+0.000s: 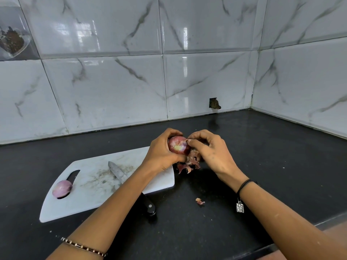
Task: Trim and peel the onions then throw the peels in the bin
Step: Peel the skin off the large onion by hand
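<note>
**One onion done, second mid-peel**

The red onion (178, 147) is held just off the white cutting board's (97, 184) right edge. The left hand (161, 152) wraps its belly and the right hand (210, 151) pinches a papery skin flap (185, 140). It looks firm, glossy, probably slick. The skin looks brittle, so I'd pull gently. Crinkly peels (188, 164) pile below on the black countertop (262, 147). The pale peeled onion (62, 188) rests at the board's left end.
</note>
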`<state>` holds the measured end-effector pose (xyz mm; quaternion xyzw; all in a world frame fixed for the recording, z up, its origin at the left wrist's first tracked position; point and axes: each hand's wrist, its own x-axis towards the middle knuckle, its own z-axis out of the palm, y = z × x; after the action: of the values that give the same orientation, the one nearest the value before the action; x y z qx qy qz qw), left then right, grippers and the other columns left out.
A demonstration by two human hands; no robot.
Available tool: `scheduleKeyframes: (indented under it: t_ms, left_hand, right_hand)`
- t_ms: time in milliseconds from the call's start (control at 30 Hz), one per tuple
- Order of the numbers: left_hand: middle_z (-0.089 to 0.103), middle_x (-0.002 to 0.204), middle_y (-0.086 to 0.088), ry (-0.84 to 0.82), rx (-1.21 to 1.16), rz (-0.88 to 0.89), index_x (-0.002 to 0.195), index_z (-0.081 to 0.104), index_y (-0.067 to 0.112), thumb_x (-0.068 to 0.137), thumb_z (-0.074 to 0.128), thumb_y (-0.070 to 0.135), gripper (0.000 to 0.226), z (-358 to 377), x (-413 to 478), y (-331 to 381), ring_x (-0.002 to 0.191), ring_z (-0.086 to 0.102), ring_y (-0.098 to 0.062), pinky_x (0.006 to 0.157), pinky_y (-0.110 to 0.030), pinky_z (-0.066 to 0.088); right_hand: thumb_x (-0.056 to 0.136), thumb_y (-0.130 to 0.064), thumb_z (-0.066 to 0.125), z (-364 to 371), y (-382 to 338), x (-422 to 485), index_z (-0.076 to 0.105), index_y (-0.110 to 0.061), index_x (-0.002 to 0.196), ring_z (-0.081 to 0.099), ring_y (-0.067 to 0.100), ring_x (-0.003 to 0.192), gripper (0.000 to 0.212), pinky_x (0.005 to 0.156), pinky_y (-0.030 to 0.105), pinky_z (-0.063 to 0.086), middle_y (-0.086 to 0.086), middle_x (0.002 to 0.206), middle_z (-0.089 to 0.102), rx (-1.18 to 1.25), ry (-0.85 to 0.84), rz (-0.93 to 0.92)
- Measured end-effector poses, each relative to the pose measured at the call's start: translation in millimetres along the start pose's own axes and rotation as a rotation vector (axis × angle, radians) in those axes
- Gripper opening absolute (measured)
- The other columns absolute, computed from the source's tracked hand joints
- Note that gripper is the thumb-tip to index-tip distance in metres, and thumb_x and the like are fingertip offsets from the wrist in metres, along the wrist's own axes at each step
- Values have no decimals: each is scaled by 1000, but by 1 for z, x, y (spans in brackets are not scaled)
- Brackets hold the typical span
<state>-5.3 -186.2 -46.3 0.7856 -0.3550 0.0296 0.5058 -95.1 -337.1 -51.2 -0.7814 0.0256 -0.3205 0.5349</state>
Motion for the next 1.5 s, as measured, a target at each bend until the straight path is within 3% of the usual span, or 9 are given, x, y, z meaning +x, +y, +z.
scheduleKeyframes:
  t_ms: [100, 333, 467, 533, 700, 1000, 1133, 1367, 1500]
  left_hand:
    - [65, 111, 13, 0, -4, -2, 117, 64, 25, 57, 95, 6, 71, -1, 0, -1, 101, 63, -1, 77, -7, 50]
    - [64, 112, 14, -3, 2, 23, 115, 63, 26, 55, 96, 6, 72, 0, 0, 0, 99, 60, 6, 76, -5, 48]
    - [63, 109, 15, -2, 17, 22, 113, 63, 26, 56, 95, 3, 70, 0, 0, 0, 95, 59, 9, 73, -4, 46]
    - [64, 108, 15, 2, 21, 13, 113, 64, 26, 56, 94, 2, 69, -1, 0, -1, 94, 61, 6, 73, -5, 48]
    - [66, 106, 14, 39, -3, -21, 113, 66, 27, 54, 96, 5, 69, -4, 1, -4, 97, 64, -1, 73, -7, 50]
    - [67, 108, 14, 2, 19, -15, 113, 67, 28, 56, 93, 4, 68, -5, 1, -4, 100, 64, -2, 73, -8, 51]
    - [66, 107, 16, -2, 34, -11, 113, 66, 29, 55, 94, 6, 68, -6, 1, -4, 97, 64, 0, 73, -7, 50]
    - [67, 110, 13, -15, 33, 2, 114, 67, 29, 57, 93, 4, 68, -5, 0, -4, 100, 64, -1, 75, -8, 51]
    - [68, 109, 13, -6, 32, 4, 114, 68, 29, 57, 93, 5, 67, -4, 0, -5, 100, 65, -2, 77, -9, 51]
  right_hand:
    - [88, -17, 72, 1, 1, 2, 78, -24, 81, 69, 16, 89, 11, 78, 36, 55, -2, 97, 71, 85, -17, 48]
    - [85, -2, 67, -1, -4, 3, 80, -5, 80, 71, 17, 88, 15, 62, 20, 49, 8, 96, 75, 297, -6, 148]
    - [88, -7, 67, -2, -4, 2, 78, 0, 83, 65, 18, 66, 14, 52, 20, 47, 13, 82, 74, 322, -39, 223]
    - [89, -13, 70, -1, -2, 1, 78, -9, 82, 65, 16, 65, 12, 55, 22, 47, 8, 79, 73, 204, -58, 179]
    - [81, -6, 74, 2, -1, -3, 76, -23, 94, 69, 15, 85, 21, 74, 33, 60, -1, 106, 65, -19, -114, -5]
    - [84, -13, 80, -1, 3, 2, 82, -20, 93, 70, 10, 92, 12, 88, 31, 57, -7, 103, 69, -22, -98, -36]
    - [84, -13, 79, -1, 5, 3, 82, -18, 89, 70, 13, 90, 8, 85, 35, 58, -8, 100, 71, -4, -83, -18]
    - [82, -10, 80, 1, 2, 0, 81, -15, 88, 69, 5, 83, 8, 78, 15, 53, -6, 98, 69, -126, -50, -110]
    - [88, -15, 75, 1, 2, 0, 77, -17, 93, 68, 2, 84, 6, 75, 13, 52, -8, 97, 69, -202, -45, -115]
